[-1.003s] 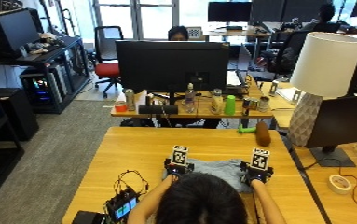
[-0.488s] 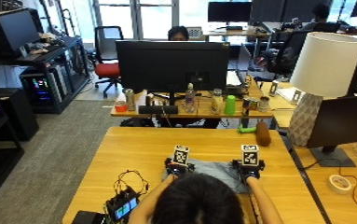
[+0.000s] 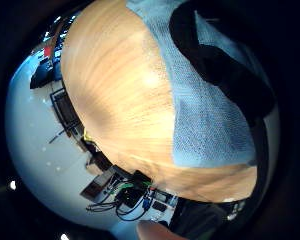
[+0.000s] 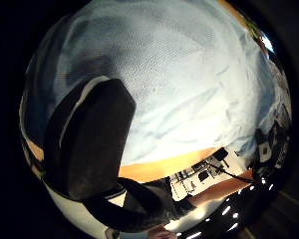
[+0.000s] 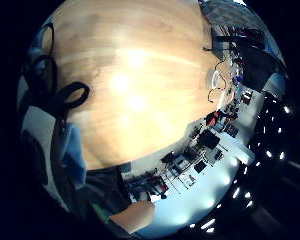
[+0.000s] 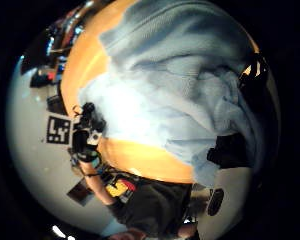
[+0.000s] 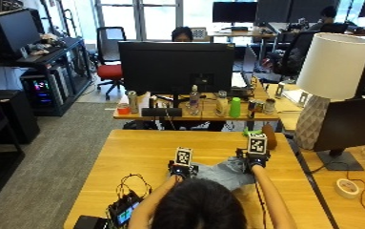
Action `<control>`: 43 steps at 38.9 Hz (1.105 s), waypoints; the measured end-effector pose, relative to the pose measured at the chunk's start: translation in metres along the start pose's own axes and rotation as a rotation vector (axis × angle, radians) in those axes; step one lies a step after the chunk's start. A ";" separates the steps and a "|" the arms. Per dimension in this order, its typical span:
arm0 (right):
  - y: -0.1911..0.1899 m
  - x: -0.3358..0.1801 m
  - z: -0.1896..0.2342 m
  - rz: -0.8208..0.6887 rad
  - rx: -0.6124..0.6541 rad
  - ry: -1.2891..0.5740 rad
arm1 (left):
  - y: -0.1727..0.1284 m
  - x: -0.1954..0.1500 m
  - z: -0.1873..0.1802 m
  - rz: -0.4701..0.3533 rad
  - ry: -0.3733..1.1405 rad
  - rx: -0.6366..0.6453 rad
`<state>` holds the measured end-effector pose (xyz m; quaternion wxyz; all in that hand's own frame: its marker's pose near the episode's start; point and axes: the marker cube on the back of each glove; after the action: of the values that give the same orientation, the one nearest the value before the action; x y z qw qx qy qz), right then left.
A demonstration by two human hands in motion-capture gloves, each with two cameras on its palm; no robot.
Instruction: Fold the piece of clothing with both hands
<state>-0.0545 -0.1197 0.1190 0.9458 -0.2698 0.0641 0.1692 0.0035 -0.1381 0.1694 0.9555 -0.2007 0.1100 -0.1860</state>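
Observation:
A light blue garment (image 7: 223, 174) lies on the wooden table (image 7: 144, 148) just beyond the person's head, between both gloved hands. My left hand (image 7: 182, 169) sits at its left edge; in the left palm views the thumb (image 4: 89, 149) and a finger (image 3: 215, 65) curl over the cloth (image 3: 205, 125). My right hand (image 7: 256, 160) is at the garment's far right corner. The right thumb side view shows bunched cloth (image 6: 180, 90) gathered at its fingers (image 6: 230, 150), with the left hand (image 6: 87, 135) across the fabric.
A small electronics box (image 7: 125, 210) with looped cables (image 7: 131, 183) sits at the table's near left. A brown bottle (image 7: 269, 134) stands just beyond the right hand. A lamp (image 7: 328, 95) and a tape roll (image 7: 347, 187) are on the right-hand desk.
The right hand has shifted slightly away from the person along the garment's right side. The left hand has stayed almost in place.

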 end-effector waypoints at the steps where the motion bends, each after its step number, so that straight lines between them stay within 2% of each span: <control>1: 0.003 -0.003 -0.007 0.007 0.009 0.004 | 0.001 -0.001 -0.001 0.007 0.014 -0.006; 6: 0.012 -0.025 -0.048 -0.018 0.125 0.062 | 0.007 -0.014 -0.012 -0.011 0.069 0.033; 12: 0.028 -0.063 -0.087 -0.018 0.132 0.121 | 0.028 -0.045 -0.042 -0.092 -0.016 0.161; 16: 0.032 -0.097 -0.102 -0.022 0.144 0.139 | 0.053 -0.068 -0.064 -0.144 -0.022 0.189; 20: 0.032 -0.141 -0.105 -0.067 0.161 0.127 | 0.079 -0.089 -0.083 -0.155 -0.032 0.199; 22: 0.034 -0.166 -0.102 -0.098 0.161 0.114 | 0.075 -0.102 -0.092 -0.169 -0.066 0.248; 26: 0.032 -0.217 -0.086 -0.148 0.141 0.089 | 0.045 -0.130 -0.098 -0.257 -0.179 0.311; 29: 0.029 -0.251 -0.069 -0.178 0.099 0.030 | 0.053 -0.144 -0.094 -0.318 -0.226 0.272; 32: 0.025 -0.282 -0.044 -0.238 0.008 -0.074 | 0.075 -0.154 -0.086 -0.354 -0.255 0.211; 36: 0.021 -0.311 -0.016 -0.268 -0.152 -0.278 | 0.103 -0.165 -0.072 -0.269 -0.273 0.077; 40: 0.038 -0.303 -0.019 -0.217 -0.281 -0.332 | 0.113 -0.170 -0.065 -0.192 -0.261 -0.003; 41: 0.041 -0.298 -0.023 -0.223 -0.270 -0.331 | 0.113 -0.172 -0.065 -0.210 -0.258 -0.003; 43: 0.043 -0.288 -0.034 -0.241 -0.180 -0.329 | 0.108 -0.178 -0.067 -0.314 -0.260 0.077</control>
<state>-0.3396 -0.1856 0.1304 0.9289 -0.3278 -0.1389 0.1017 -0.1435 0.0020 0.0872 0.9279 -0.2011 -0.0540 -0.3092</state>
